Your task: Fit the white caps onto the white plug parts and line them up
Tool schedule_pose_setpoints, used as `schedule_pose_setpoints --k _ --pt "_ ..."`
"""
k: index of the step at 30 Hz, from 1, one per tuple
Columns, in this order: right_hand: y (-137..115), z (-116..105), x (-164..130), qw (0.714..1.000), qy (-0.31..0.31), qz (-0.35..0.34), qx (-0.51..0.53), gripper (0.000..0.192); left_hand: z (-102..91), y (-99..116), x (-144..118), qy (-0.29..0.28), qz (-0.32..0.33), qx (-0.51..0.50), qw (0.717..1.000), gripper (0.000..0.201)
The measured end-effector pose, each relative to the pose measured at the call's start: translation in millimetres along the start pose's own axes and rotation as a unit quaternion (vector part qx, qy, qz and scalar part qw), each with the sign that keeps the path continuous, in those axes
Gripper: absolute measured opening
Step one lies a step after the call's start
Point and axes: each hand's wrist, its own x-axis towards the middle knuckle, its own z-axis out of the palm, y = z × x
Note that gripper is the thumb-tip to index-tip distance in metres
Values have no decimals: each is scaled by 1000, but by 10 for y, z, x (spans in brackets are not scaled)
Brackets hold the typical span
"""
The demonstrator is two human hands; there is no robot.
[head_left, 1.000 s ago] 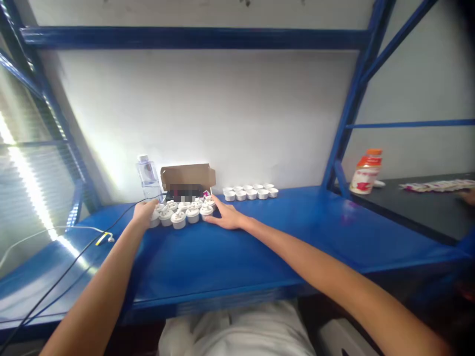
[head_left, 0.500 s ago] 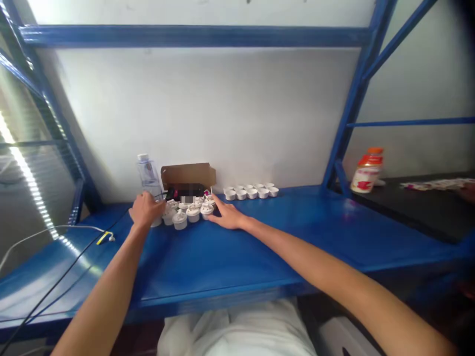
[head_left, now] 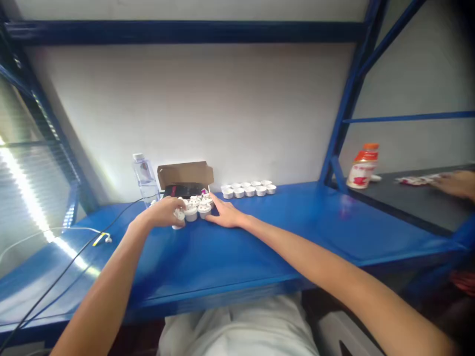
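Note:
A cluster of small white cups (head_left: 191,214) with lumpy white tops stands close together on the blue table (head_left: 230,262). My left hand (head_left: 163,212) reaches over the cluster's left side. Its thumb and fingers curl round the front-left cup (head_left: 178,216), and the palm and wrist hide some cups behind. On the opposite side, my right hand (head_left: 227,215) rests with thumb and forefinger spread, its fingertips against the rightmost cups.
Behind the cluster sit an opened brown cardboard box (head_left: 185,173) and a clear bottle (head_left: 145,179). Rows of white cups (head_left: 250,191) stand by the wall. Cables (head_left: 77,257) cross the left side. An orange-capped bottle (head_left: 361,168) and another person's hand (head_left: 458,184) are at right.
My left hand has moved right, from beside the cluster onto its front-left cup. My right hand stays against the cups. Another person's hand reaches further into view at right.

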Motion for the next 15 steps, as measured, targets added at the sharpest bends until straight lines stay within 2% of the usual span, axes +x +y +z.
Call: schedule_pose_setpoints --k 2,9,15 --pt "-1 1 0 1000 -2 -1 -2 101 23 14 28 -2 9 17 1000 50" --pt "-14 -1 -1 1000 -6 3 -7 102 165 84 117 51 44 1 998 31" --pt "-15 6 1 1000 -3 13 -3 103 266 106 169 92 65 -23 993 32"
